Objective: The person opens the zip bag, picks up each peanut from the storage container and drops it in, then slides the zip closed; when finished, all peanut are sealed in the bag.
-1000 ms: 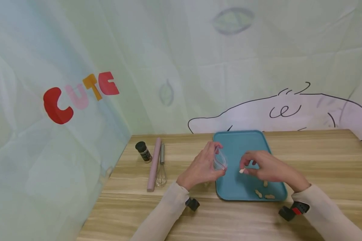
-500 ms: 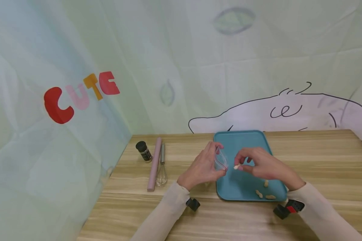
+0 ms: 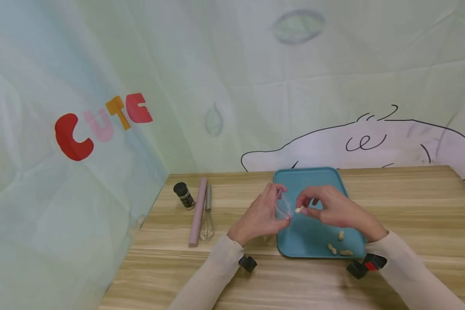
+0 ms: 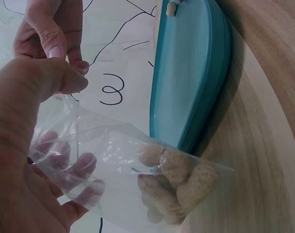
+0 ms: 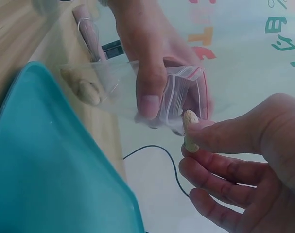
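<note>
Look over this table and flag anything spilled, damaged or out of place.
Nothing stands out. Three loose peanuts lie within the blue tray, the clear bag in the left hand shows no visible tear, and the rolling pin and whisk lie side by side.

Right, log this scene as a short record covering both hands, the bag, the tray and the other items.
Left hand: holds clear plastic zip bag at its open mouth
Right hand: pinches one tan, unshelled peanut close to that mouth
Bag contents: several unshelled peanuts
Blue rectangular tray: three loose peanuts toward its near right corner
Left of tray: black-lidded jar, smooth pink rod, metal wire whisk
Surface: wood-grain table
</note>
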Motion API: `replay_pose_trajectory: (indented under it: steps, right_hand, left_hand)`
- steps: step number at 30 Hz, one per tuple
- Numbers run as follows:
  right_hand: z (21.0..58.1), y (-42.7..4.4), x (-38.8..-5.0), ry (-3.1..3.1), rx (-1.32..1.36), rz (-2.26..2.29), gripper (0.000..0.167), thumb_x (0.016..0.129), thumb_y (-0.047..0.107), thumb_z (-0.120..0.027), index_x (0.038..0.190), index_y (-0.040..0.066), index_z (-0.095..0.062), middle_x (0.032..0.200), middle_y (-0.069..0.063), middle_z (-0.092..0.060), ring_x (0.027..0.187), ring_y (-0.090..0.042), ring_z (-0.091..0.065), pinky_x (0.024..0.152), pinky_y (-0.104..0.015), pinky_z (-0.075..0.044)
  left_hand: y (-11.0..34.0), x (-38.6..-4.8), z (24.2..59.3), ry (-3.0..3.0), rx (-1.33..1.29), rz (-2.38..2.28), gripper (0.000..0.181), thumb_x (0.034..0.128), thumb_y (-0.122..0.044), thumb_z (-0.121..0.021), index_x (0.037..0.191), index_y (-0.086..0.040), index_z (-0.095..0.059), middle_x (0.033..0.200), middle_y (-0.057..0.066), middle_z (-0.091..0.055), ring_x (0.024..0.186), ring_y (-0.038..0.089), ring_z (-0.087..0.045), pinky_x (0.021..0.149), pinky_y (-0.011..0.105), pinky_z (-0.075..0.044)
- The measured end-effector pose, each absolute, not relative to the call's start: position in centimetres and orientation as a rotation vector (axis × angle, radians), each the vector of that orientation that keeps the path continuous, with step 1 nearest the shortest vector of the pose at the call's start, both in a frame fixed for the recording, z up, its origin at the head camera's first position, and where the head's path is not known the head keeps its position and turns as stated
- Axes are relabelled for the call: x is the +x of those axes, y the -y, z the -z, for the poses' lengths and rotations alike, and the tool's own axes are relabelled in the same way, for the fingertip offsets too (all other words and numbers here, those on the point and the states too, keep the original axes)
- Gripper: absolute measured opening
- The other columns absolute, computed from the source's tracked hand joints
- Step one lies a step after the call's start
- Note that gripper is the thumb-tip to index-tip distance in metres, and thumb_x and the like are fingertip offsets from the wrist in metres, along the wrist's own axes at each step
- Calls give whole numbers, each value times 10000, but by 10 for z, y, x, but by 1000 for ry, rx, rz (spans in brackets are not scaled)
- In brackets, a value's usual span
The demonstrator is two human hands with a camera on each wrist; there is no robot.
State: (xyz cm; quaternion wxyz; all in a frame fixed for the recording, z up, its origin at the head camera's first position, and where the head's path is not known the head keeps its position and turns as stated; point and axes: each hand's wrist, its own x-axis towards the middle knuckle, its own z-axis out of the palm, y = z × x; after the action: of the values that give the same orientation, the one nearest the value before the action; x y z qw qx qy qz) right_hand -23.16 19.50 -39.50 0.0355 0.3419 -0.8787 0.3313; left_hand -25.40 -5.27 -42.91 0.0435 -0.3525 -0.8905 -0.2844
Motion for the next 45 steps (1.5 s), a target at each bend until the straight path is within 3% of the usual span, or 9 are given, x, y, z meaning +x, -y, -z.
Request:
replay_pose_trajectory:
  steps: [8, 17, 25, 34, 41, 45]
  right_hand:
    - [391, -178, -236, 2637, 1029, -1013, 152, 925, 59, -803, 1012, 176, -763, 930, 119, -739, 868, -36, -651, 812, -316, -585]
    - [395, -171, -235, 2580, 1038, -1083, 186, 922, 55, -800, 1085, 128, -749, 1010, 13, -768, 891, -51, -664, 803, -307, -580]
    - [401, -190, -228, 2613, 1027, -1110, 147, 940, 68, -792, 1054, 150, -746, 1004, 15, -758, 896, -40, -648, 791, -277, -571]
    - [424, -225, -219, 2739, 1013, -1090, 124, 943, 117, -799, 1059, 142, -762, 1005, 31, -754, 908, -14, -630, 779, -282, -556]
    - [441, -250, -209, 2922, 985, -944, 185, 927, 180, -817, 1107, 157, -779, 1089, 51, -777, 974, -119, -688, 809, -300, -570]
    - [450, -261, -208, 2918, 1041, -886, 175, 918, 140, -810, 1081, 196, -781, 1102, 68, -757, 1032, -170, -707, 843, -332, -571]
  left_hand:
    - [54, -254, 429, 2717, -1090, 868, 708, 868, -280, -784, 1454, -105, -427, 1320, 72, -541, 1106, 185, -575, 945, 306, -533]
    - [56, -255, 429, 2706, -1108, 866, 710, 884, -284, -778, 1462, -88, -415, 1380, 97, -541, 1174, 223, -596, 994, 338, -556]
    - [56, -255, 428, 2696, -1118, 877, 702, 871, -269, -785, 1448, -93, -424, 1353, 135, -558, 1198, 254, -601, 1005, 352, -552]
    - [55, -254, 428, 2699, -1096, 888, 708, 860, -259, -799, 1442, -101, -429, 1340, 88, -551, 1206, 273, -623, 986, 331, -571]
    - [53, -254, 428, 2694, -1100, 899, 703, 850, -244, -800, 1434, -93, -438, 1332, 101, -558, 1217, 272, -636, 993, 347, -572]
    - [53, -254, 428, 2698, -1098, 898, 701, 850, -246, -800, 1432, -94, -440, 1328, 102, -556, 1217, 272, -638, 988, 346, -572]
